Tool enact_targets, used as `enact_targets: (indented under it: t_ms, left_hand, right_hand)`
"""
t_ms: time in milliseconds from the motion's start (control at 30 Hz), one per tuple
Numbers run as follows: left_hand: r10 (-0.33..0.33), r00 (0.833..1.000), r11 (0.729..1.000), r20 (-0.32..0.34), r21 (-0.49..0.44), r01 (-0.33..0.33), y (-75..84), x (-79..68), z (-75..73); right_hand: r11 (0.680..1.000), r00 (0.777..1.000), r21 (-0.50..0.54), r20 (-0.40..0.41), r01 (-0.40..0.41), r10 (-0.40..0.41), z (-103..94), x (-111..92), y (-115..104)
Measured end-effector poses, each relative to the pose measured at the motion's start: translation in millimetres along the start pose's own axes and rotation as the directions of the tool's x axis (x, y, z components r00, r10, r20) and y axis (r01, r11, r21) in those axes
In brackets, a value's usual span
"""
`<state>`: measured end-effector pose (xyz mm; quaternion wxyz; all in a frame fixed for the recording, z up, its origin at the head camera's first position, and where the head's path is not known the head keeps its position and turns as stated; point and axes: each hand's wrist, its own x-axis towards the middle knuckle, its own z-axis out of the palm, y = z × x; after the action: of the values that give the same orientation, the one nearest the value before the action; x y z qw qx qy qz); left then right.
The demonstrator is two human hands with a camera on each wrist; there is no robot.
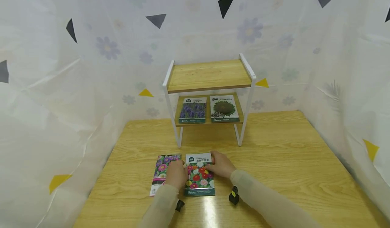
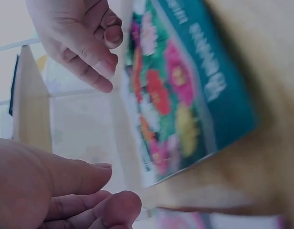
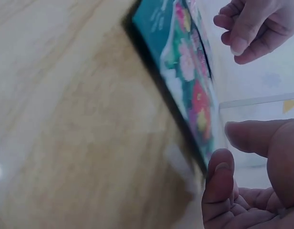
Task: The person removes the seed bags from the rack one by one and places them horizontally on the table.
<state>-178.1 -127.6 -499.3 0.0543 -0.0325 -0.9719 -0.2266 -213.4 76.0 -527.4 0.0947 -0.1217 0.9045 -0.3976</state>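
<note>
A zinnia-pictured flower seed packet [image 1: 199, 179] lies flat on the table, its face up, with red, white and pink blooms and a teal lower band. At its upper right edge is my right hand [image 1: 221, 165]; in the right wrist view a gap separates the thumb from the fingers [image 3: 219, 183], whose tips are right at the packet's edge. My left hand [image 1: 176, 174] is at the packet's left side, over part of a second, pink-and-purple flower seed packet [image 1: 162, 167]. In the left wrist view its thumb [image 2: 85, 174] and fingers stand slightly apart with nothing between them.
Behind the packets stands a two-tier rack [image 1: 210, 75] with white metal legs. Its lower shelf bears a purple-flower packet [image 1: 193, 111] and a sunflower packet [image 1: 224, 108]. Patterned sheeting [image 1: 195, 35] with triangle pieces surrounds the wooden table [image 1: 283, 160].
</note>
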Motion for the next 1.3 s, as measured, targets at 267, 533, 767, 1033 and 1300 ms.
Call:
enact_targets:
  t_ms: [267,533,767,1033,1300]
  left_hand:
    - [0.074,0.997,0.997,-0.028,-0.017,-0.074,12.3,13.1,-29.7]
    - [0.175,0.978,0.985,-0.117,0.032,-0.172,37.0,34.2,-65.5]
    - [0.282,0.939,0.959,-0.195,0.065,-0.275,62.7,53.3,-92.3]
    - [0.277,0.953,0.958,-0.126,0.114,-0.263,83.2,77.7,-109.3]
    - [0.144,0.99,0.987,0.0,0.065,-0.144,93.8,113.8,-111.7]
  right_hand:
    - [0.999,0.999,0.01,-0.017,0.043,-0.043,-25.0,3.1,-27.9]
    - [0.982,0.978,-0.07,-0.101,0.176,-0.183,-64.3,3.9,-74.8]
    - [0.968,0.963,-0.136,-0.139,0.213,-0.232,-93.6,11.1,-101.7]
    - [0.974,0.979,-0.175,-0.12,0.143,-0.165,-114.3,33.0,-122.7]
    - [0.975,0.994,-0.22,-0.097,0.024,-0.046,-132.9,58.2,-132.7]
